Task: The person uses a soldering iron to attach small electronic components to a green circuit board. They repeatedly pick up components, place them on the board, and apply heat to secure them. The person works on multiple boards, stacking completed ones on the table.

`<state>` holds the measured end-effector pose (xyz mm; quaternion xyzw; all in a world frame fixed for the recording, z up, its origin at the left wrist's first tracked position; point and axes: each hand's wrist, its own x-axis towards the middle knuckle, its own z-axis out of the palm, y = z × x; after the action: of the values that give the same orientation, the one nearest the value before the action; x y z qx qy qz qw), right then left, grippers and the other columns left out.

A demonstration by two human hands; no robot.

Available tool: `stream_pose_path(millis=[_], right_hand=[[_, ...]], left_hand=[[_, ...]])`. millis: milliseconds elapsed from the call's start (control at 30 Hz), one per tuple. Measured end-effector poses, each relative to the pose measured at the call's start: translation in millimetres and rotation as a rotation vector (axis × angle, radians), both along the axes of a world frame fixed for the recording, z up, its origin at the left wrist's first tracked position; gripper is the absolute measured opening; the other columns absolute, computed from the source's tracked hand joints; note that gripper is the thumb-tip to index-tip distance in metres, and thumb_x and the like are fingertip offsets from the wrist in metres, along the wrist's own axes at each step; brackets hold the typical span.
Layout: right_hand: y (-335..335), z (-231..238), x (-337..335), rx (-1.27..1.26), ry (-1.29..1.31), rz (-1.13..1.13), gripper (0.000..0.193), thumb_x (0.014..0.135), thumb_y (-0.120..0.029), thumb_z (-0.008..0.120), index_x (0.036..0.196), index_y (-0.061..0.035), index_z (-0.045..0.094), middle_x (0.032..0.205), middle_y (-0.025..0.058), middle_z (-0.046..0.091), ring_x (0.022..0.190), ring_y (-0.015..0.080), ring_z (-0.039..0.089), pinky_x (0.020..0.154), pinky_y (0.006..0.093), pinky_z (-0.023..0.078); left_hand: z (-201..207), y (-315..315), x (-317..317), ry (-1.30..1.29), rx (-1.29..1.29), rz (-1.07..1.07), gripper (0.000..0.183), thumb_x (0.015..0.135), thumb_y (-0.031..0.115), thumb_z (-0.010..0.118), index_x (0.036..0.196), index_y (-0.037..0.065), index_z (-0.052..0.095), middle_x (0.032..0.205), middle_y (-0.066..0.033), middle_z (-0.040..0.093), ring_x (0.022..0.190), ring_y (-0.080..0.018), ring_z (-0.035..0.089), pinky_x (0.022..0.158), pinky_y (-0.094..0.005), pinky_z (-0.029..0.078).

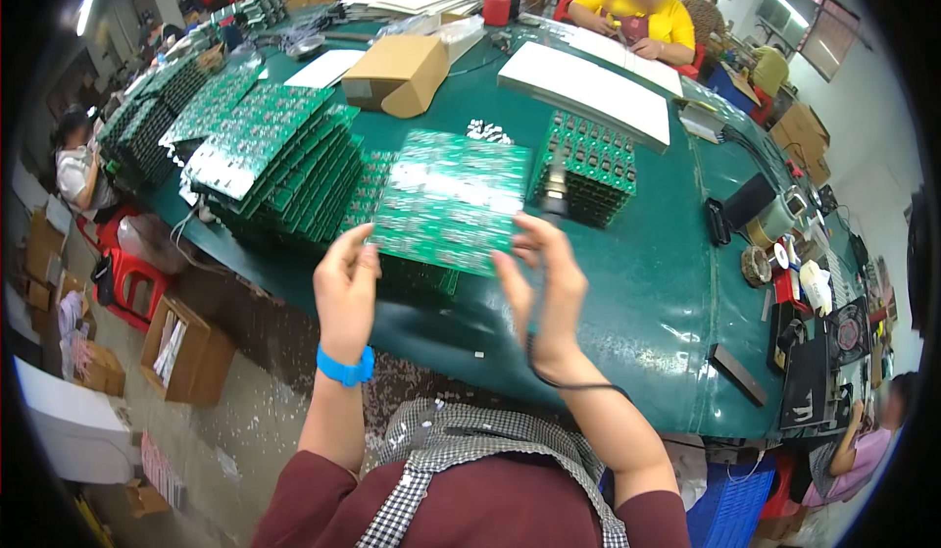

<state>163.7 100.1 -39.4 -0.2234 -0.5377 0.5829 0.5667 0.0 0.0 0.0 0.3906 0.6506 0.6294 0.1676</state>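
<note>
A black-and-white checked cloth apron [510, 437] faces the glossy green table [637, 303], over which the left hand [347, 275] pinches a rectangular green circuit board [451, 200]; the right hand [551, 272], half-curled, meets its right edge, grip unclear.

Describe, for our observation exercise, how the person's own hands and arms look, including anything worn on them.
The left hand and right hand wear no gloves. A bright blue band circles the left wrist. Short maroon sleeves leave both forearms bare. A dark cable crosses the right forearm.
</note>
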Motion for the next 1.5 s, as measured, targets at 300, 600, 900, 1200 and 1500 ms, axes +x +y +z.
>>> stream_pose_path(millis=[300,600,900,1200,1500], right_hand=[[33,19,-3,0.962,-0.695,-0.382,0.033,0.081,-0.012,0.068,0.114,-0.0132,0.061,0.081,0.0076,0.065,0.068,0.0249,0.065,0.057,0.0363,0.052],[167,33,123,1.386,-1.484,-0.698,0.016,0.078,-0.009,0.060,0.094,-0.0128,0.060,0.069,0.0038,0.055,0.065,0.0195,0.061,0.055,0.0300,0.050],[196,33,113,1.661,-1.517,-0.845,0.012,0.079,-0.013,0.059,0.090,-0.0114,0.063,0.060,0.0027,0.053,0.056,0.0175,0.058,0.047,0.0288,0.047],[97,145,232,1.571,-1.396,-0.821,0.034,0.076,-0.004,0.064,0.109,-0.0058,0.063,0.078,0.0097,0.064,0.066,0.0223,0.065,0.052,0.0316,0.049],[-74,-15,276,0.822,-0.890,-0.629,0.023,0.080,-0.002,0.066,0.102,-0.0076,0.062,0.100,0.0175,0.073,0.082,0.0272,0.073,0.067,0.0306,0.058]], left_hand=[[-31,16,-17,0.420,-0.091,0.393,0.032,0.098,0.004,0.048,0.129,0.001,0.055,0.108,-0.0261,0.066,0.094,-0.0407,0.066,0.075,-0.0423,0.052],[-31,-16,71,0.366,0.026,-0.212,0.020,0.094,0.006,0.054,0.111,0.001,0.064,0.076,-0.0155,0.062,0.056,-0.0243,0.057,0.055,-0.0325,0.046],[-34,-2,78,0.427,0.093,-0.329,0.014,0.094,0.008,0.060,0.105,0.003,0.067,0.075,-0.0152,0.064,0.054,-0.0246,0.059,0.051,-0.0333,0.046],[-16,15,102,0.305,0.093,-0.329,0.033,0.085,0.003,0.069,0.118,0.003,0.064,0.075,-0.0079,0.060,0.052,-0.0126,0.052,0.049,-0.0267,0.042],[-44,22,139,0.780,0.560,-0.559,0.036,0.067,-0.005,0.071,0.102,0.003,0.068,0.089,-0.0087,0.068,0.057,-0.0192,0.062,0.047,-0.0293,0.047]])
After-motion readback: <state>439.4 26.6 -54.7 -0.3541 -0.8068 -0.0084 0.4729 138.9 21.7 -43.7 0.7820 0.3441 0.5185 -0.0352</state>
